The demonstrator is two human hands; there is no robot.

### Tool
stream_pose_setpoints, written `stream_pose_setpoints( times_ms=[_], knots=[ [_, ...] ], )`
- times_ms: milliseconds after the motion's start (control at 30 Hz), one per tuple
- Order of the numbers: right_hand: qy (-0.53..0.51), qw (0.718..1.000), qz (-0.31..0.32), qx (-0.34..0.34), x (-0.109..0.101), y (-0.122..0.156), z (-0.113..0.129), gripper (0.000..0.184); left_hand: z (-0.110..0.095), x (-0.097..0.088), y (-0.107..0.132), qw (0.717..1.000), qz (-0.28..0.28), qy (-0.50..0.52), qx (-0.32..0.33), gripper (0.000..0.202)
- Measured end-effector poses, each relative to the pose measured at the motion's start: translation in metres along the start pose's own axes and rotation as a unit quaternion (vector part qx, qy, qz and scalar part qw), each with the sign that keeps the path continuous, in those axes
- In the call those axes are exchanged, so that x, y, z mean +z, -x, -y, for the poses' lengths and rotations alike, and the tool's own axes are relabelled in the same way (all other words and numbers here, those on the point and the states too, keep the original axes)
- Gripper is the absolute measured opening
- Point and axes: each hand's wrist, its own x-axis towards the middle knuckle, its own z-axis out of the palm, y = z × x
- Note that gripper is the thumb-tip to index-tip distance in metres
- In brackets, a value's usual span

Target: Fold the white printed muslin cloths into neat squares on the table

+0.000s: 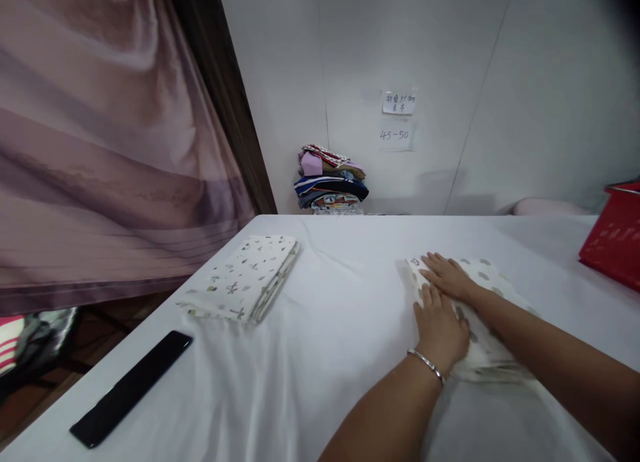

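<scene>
A folded white cloth with grey-green dots (493,285) lies on the white-covered table, right of the middle. My left hand (440,327), with a silver bangle at the wrist, rests on the cloth's left part with its fingers stretched out. Just beyond it my right hand (447,275) lies flat on the same cloth, near its far left corner. The two hands are close together and neither grips anything. Another folded white cloth with small plant-like prints (250,275) lies apart on the table's left side.
A long black flat object (133,387) lies at the table's (345,369) left edge. A red box or bag (615,235) stands at the far right. Folded fabrics (331,179) are piled behind the table against the wall. A pink curtain (110,149) hangs at left.
</scene>
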Motion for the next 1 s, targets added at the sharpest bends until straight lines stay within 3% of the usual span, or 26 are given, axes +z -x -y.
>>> stream_pose_setpoints(
  times_ms=[167, 300, 400, 600, 700, 867, 1000],
  knots=[
    [0.004, 1.000, 0.013, 0.012, 0.014, -0.005, -0.001, 0.062, -0.009, 0.001, 0.006, 0.999, 0.034, -0.014, -0.006, 0.060],
    [0.011, 1.000, 0.004, 0.015, 0.017, -0.004, -0.005, 0.061, -0.019, 0.000, 0.011, 0.997, 0.059, -0.044, 0.018, 0.068],
    [0.021, 1.000, 0.001, 0.012, 0.018, -0.005, -0.006, 0.062, -0.024, 0.000, 0.015, 0.996, 0.050, -0.069, 0.036, 0.073],
    [0.026, 1.000, 0.010, 0.013, 0.015, -0.003, -0.004, 0.063, -0.031, -0.002, 0.025, 0.991, 0.006, -0.118, 0.069, 0.058],
    [0.026, 0.999, 0.034, 0.016, 0.006, -0.004, 0.000, 0.064, -0.032, 0.001, 0.025, 0.990, 0.008, -0.121, 0.071, 0.058],
    [-0.012, 0.998, 0.053, 0.028, -0.003, -0.012, 0.014, 0.063, -0.033, 0.004, 0.020, 0.986, 0.087, -0.120, 0.081, 0.066],
    [-0.012, 1.000, 0.023, -0.002, 0.006, -0.015, 0.027, 0.060, -0.033, 0.000, 0.021, 0.991, 0.057, -0.093, 0.083, 0.068]
  ],
)
